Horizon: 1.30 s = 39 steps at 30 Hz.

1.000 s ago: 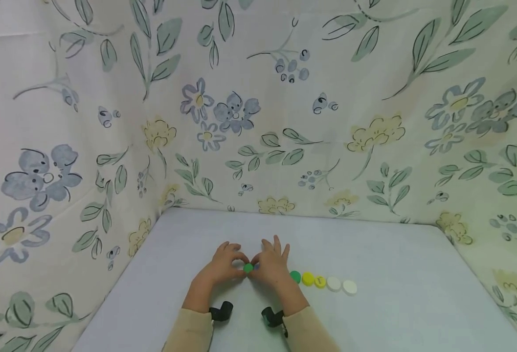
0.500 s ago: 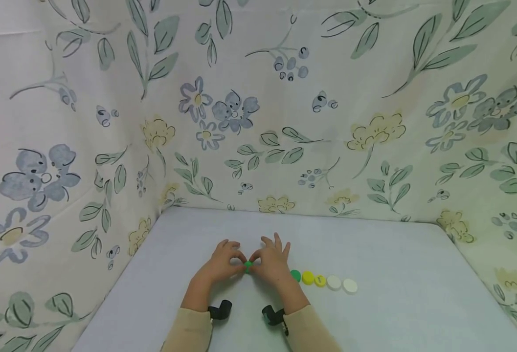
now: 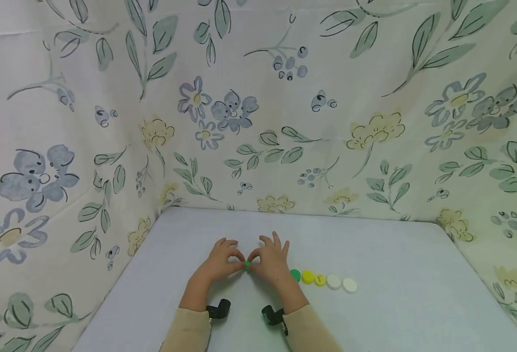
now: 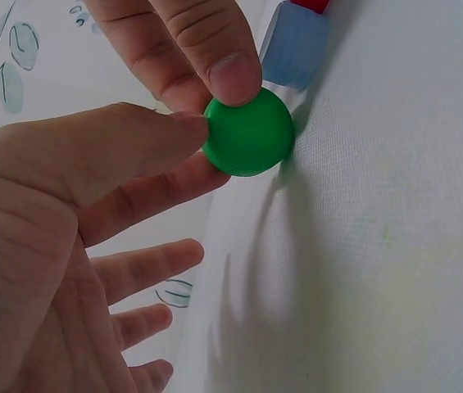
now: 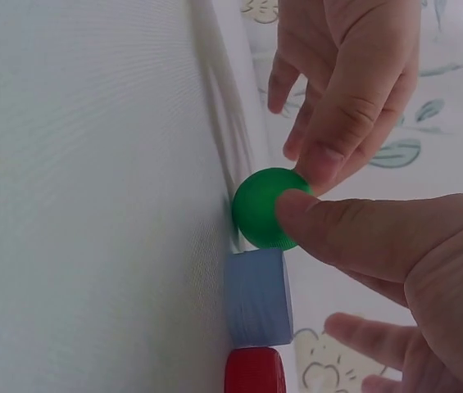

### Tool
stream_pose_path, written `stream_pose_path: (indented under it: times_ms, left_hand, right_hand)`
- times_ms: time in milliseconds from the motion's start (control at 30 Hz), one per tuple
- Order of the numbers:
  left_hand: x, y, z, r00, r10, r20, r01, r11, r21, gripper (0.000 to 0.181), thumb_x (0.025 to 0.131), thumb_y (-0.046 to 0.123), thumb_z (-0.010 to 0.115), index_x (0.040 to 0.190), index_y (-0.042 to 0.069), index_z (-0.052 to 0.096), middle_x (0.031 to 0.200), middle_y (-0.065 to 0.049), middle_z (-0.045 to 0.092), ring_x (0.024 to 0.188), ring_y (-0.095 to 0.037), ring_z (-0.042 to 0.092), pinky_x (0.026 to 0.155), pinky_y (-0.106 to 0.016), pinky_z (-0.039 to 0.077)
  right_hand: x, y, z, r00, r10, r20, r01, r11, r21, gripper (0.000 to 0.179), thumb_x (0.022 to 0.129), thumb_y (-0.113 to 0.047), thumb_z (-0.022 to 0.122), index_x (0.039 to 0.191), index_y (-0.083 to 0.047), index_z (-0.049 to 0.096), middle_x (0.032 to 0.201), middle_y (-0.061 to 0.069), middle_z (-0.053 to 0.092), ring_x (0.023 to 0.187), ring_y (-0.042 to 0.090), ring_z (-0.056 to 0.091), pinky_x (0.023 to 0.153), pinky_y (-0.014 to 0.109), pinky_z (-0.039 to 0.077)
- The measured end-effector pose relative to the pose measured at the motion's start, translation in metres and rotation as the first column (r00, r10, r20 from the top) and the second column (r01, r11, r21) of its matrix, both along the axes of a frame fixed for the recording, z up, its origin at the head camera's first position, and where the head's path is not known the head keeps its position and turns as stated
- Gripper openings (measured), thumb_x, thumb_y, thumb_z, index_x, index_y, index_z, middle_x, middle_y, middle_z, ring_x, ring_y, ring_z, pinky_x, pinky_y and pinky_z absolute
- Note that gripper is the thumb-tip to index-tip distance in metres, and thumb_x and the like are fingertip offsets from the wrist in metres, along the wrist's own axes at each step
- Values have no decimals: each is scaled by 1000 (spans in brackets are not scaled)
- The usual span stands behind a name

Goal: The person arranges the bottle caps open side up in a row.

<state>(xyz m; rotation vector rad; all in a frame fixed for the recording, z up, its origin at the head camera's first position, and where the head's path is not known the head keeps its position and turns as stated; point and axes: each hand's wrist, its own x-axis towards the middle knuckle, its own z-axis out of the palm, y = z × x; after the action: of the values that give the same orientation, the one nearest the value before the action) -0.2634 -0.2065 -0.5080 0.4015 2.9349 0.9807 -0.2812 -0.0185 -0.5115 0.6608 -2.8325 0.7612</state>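
Note:
A round green bottle cap point(image 3: 247, 266) stands up on its edge between my two hands on the white table. My left hand point(image 3: 219, 264) pinches its left side between thumb and forefinger. From the other side, my right hand point(image 3: 270, 265) pinches it the same way, other fingers spread. The left wrist view shows the green cap's point(image 4: 250, 133) smooth face and both hands' fingertips on its rim. Close beside the cap lies a light-blue piece point(image 5: 260, 297), with a ribbed red cap point(image 5: 254, 372) beyond it; my right hand hides both in the head view.
Right of my right hand runs a row of caps: a green one point(image 3: 295, 275), two yellow ones, the nearer a plain yellow cap point(image 3: 307, 277), and two white ones, ending with a white cap point(image 3: 349, 285). Floral cloth point(image 3: 280, 161) rises behind and beside the white table point(image 3: 394, 254).
The green cap has tipped from showing its round face to standing more edge-on in the head view. Both hands keep their pinch and have shifted only slightly.

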Motion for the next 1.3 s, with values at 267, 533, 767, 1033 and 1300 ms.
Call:
stream_pose_path:
  times_ms: [267, 533, 767, 1033, 1300]
  left_hand:
    - [-1, 0, -3, 1000, -6, -11, 5, 1000, -15, 5, 86, 30, 68, 81, 28, 69, 137, -12, 45, 138, -39, 16, 104, -61, 22]
    - [-1, 1, -3, 1000, -13, -3, 13, 1000, -4, 7, 85, 24, 67, 78, 26, 67, 137, -13, 45, 138, -39, 16, 104, -60, 22]
    - [0, 4, 1, 1000, -16, 9, 16, 1000, -2, 5, 84, 26, 69, 80, 23, 69, 137, -14, 46, 137, -41, 17, 105, -60, 22]
    - [-4, 9, -2, 998, -21, 52, 23, 999, -36, 7, 84, 24, 67, 77, 22, 69, 135, -13, 47, 138, -40, 16, 106, -59, 21]
    - [-6, 12, -10, 999, -31, 9, 32, 995, -96, 5, 82, 27, 70, 79, 23, 71, 131, -15, 50, 134, -44, 23, 105, -59, 21]
  right_hand:
    - [0, 1, -1, 1000, -4, -2, 4, 1000, 4, 13, 77, -38, 75, 81, -25, 76, 136, 14, 48, 135, 47, 18, 96, 76, 6]
    - [1, 0, -1, 999, 4, 42, -4, 1000, 9, 9, 81, -34, 72, 82, -25, 76, 138, 13, 47, 136, 45, 17, 97, 75, 7]
    - [3, 0, -1, 1000, 1, 26, -1, 1000, 5, 13, 82, -35, 71, 82, -24, 75, 138, 12, 46, 137, 45, 16, 97, 75, 6]
    - [5, 4, 0, 999, -21, 47, 19, 999, 44, 12, 84, -36, 69, 81, -26, 76, 138, 14, 47, 136, 47, 16, 97, 76, 7]
    - [10, 6, -2, 999, -10, 36, 6, 994, 112, 11, 82, -37, 71, 87, -29, 77, 137, 14, 47, 136, 47, 16, 97, 75, 6]
